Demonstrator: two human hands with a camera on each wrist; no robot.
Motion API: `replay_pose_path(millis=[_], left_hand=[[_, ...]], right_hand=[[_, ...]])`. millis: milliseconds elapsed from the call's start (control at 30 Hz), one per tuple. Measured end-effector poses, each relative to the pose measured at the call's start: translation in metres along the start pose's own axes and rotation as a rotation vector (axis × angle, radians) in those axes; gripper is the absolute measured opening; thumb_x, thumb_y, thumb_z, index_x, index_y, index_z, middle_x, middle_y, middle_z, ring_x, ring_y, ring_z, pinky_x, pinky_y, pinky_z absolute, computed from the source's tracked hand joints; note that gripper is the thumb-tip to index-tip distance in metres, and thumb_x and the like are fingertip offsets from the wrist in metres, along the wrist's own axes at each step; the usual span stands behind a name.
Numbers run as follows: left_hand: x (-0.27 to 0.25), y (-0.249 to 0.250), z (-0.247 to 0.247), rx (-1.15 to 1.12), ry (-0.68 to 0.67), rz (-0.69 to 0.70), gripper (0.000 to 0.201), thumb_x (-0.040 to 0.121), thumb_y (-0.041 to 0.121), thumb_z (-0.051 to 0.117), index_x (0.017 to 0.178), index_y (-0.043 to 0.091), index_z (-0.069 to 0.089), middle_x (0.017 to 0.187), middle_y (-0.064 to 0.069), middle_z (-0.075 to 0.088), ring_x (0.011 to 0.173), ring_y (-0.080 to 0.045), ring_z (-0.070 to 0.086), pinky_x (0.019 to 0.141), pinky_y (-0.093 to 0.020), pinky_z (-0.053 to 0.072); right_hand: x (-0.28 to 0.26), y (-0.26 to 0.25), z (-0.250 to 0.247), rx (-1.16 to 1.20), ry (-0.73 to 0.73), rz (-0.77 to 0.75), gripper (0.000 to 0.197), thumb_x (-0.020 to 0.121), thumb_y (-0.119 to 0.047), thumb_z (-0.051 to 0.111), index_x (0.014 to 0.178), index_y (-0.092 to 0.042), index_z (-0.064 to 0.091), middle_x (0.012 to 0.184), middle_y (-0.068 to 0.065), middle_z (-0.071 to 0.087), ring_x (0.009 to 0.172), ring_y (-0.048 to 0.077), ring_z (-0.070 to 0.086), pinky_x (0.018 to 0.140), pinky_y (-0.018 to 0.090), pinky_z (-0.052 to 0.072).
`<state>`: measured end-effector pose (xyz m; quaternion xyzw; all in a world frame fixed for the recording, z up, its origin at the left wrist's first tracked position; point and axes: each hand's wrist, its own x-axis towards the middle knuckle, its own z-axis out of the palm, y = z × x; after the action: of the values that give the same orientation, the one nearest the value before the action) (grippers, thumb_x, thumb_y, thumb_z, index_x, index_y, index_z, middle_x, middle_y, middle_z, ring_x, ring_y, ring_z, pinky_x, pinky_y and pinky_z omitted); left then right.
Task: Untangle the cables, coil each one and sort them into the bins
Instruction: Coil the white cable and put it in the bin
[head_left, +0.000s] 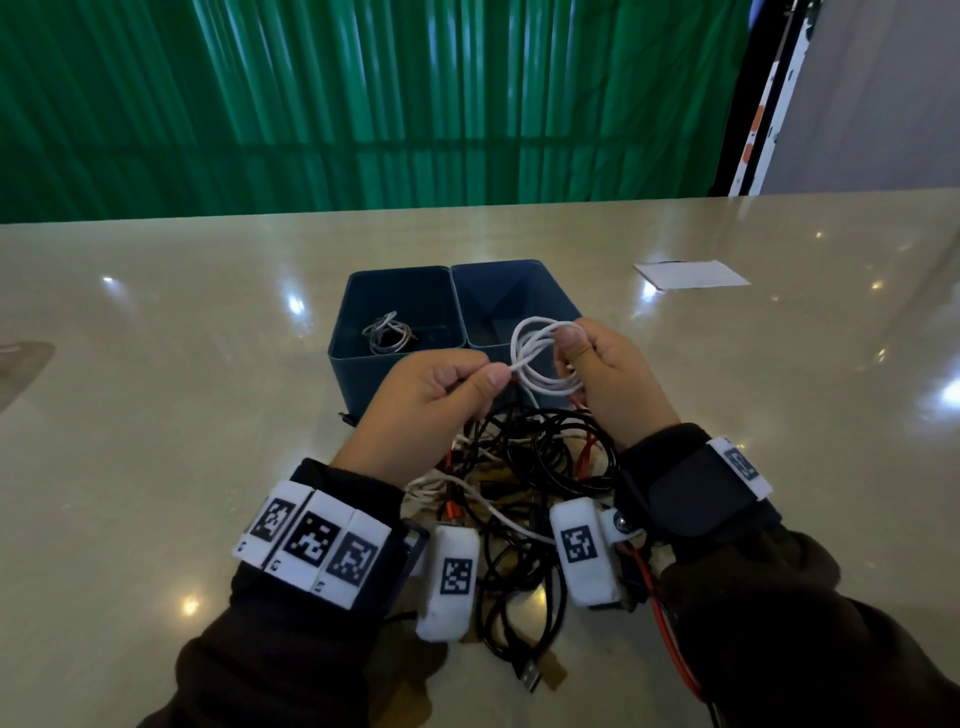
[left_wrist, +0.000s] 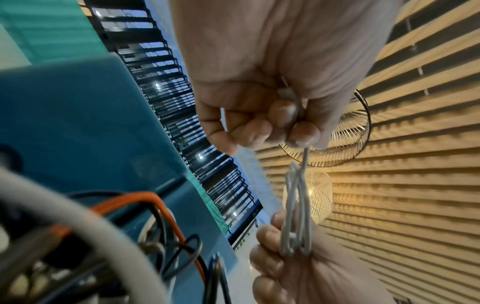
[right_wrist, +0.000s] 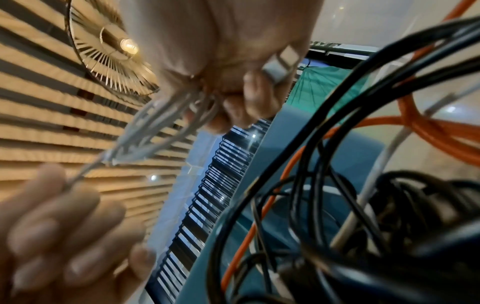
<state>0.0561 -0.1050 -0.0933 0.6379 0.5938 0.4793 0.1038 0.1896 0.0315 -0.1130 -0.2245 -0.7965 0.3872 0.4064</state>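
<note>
A white cable (head_left: 543, 384) hangs coiled in several loops above the near wall of the right blue bin (head_left: 511, 291). My right hand (head_left: 570, 339) grips the loops at their top right, thumb across the strands. My left hand (head_left: 500, 375) pinches the cable's free end just left of the coil. In the left wrist view the left hand (left_wrist: 302, 133) pinches one strand running down to the white cable (left_wrist: 296, 207), bunched in the right hand (left_wrist: 288, 265). The right wrist view shows the right hand (right_wrist: 207, 107) around the white cable (right_wrist: 155, 131). The left blue bin (head_left: 358, 364) holds a coiled grey cable (head_left: 387, 333).
A tangle of black, white and orange cables (head_left: 524, 467) lies on the glossy beige table (head_left: 156, 415) under my wrists, with a USB plug (head_left: 530, 675) nearest me. A white paper sheet (head_left: 691, 274) lies at the back right. A green curtain hangs behind the table.
</note>
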Motion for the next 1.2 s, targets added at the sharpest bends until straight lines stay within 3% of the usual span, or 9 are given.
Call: replay_pose_path(millis=[133,267,400,467,600,700,867,1033,1200], left_hand=[[0.001,-0.013,-0.015,0.01,0.088,-0.069,0.04,0.091,0.034,0.047,0.055,0.017,0.046,0.054,0.0,0.037,0.053,-0.006,0.035,0.055,-0.02,0.028],[0.002,-0.028,-0.019,0.058,0.164,-0.184,0.036,0.095,0.023,0.054,0.06,0.019,0.059,0.058,-0.002,0.048,0.057,-0.005,0.044,0.057,-0.015,0.033],[0.003,-0.028,-0.016,0.109,0.048,-0.25,0.023,0.095,0.015,0.053,0.088,0.03,0.069,0.086,0.013,0.068,0.084,0.004,0.059,0.074,-0.009,0.041],[0.003,-0.024,-0.014,0.161,-0.043,-0.208,0.032,0.095,0.009,0.05,0.108,0.035,0.065,0.102,0.018,0.067,0.096,0.007,0.057,0.077,-0.002,0.038],[0.003,-0.015,-0.009,0.152,-0.073,-0.117,0.044,0.093,0.001,0.046,0.124,0.031,0.057,0.113,0.012,0.064,0.106,-0.001,0.056,0.089,-0.015,0.044],[0.002,-0.01,-0.007,0.092,-0.042,-0.079,0.042,0.093,-0.002,0.046,0.118,0.029,0.059,0.099,0.008,0.066,0.089,-0.005,0.06,0.083,-0.022,0.049],[0.001,-0.002,-0.001,-0.037,-0.036,0.007,0.036,0.089,-0.005,0.054,0.103,0.026,0.063,0.089,0.011,0.067,0.087,0.0,0.06,0.078,-0.013,0.045],[0.001,-0.003,0.004,0.035,0.091,0.101,0.027,0.084,0.0,0.064,0.085,0.027,0.062,0.076,0.011,0.049,0.073,0.004,0.049,0.069,-0.008,0.037],[0.003,-0.007,0.004,0.047,0.138,-0.034,0.035,0.089,0.006,0.06,0.074,0.037,0.058,0.065,0.011,0.053,0.062,0.002,0.048,0.061,-0.008,0.037]], right_hand=[[-0.002,-0.006,-0.006,0.259,-0.157,0.084,0.026,0.101,-0.021,0.037,0.08,-0.011,0.049,0.074,0.013,0.041,0.051,0.005,0.033,0.044,0.015,0.028],[-0.004,-0.01,-0.002,0.435,-0.239,0.165,0.018,0.1,-0.008,0.036,0.092,-0.012,0.051,0.077,0.001,0.048,0.052,0.002,0.035,0.042,0.013,0.028],[-0.005,-0.012,-0.003,0.312,-0.301,0.16,0.013,0.098,-0.006,0.039,0.099,-0.013,0.05,0.079,0.005,0.048,0.051,0.002,0.037,0.045,0.014,0.029],[-0.005,-0.015,-0.003,0.189,-0.315,0.122,0.015,0.097,-0.006,0.043,0.098,-0.018,0.051,0.081,0.005,0.05,0.053,0.0,0.042,0.048,0.013,0.033],[-0.006,-0.017,-0.003,0.171,-0.295,0.098,0.017,0.098,-0.006,0.042,0.097,-0.019,0.052,0.078,0.0,0.052,0.053,-0.002,0.044,0.049,0.011,0.034],[-0.007,-0.016,-0.001,0.357,-0.261,0.124,0.012,0.098,-0.013,0.041,0.097,-0.014,0.053,0.072,-0.004,0.052,0.052,0.002,0.036,0.044,0.013,0.029],[-0.006,-0.013,0.004,0.599,-0.145,0.247,0.024,0.1,-0.022,0.036,0.096,-0.009,0.055,0.065,-0.004,0.053,0.05,0.01,0.032,0.036,0.016,0.022],[-0.007,-0.015,0.004,0.718,-0.128,0.396,0.032,0.102,-0.023,0.03,0.085,-0.01,0.054,0.062,-0.001,0.052,0.048,0.01,0.031,0.037,0.017,0.019],[-0.009,-0.021,0.004,0.776,-0.142,0.359,0.028,0.102,-0.022,0.028,0.084,-0.011,0.047,0.064,-0.002,0.052,0.045,0.008,0.032,0.039,0.018,0.019]])
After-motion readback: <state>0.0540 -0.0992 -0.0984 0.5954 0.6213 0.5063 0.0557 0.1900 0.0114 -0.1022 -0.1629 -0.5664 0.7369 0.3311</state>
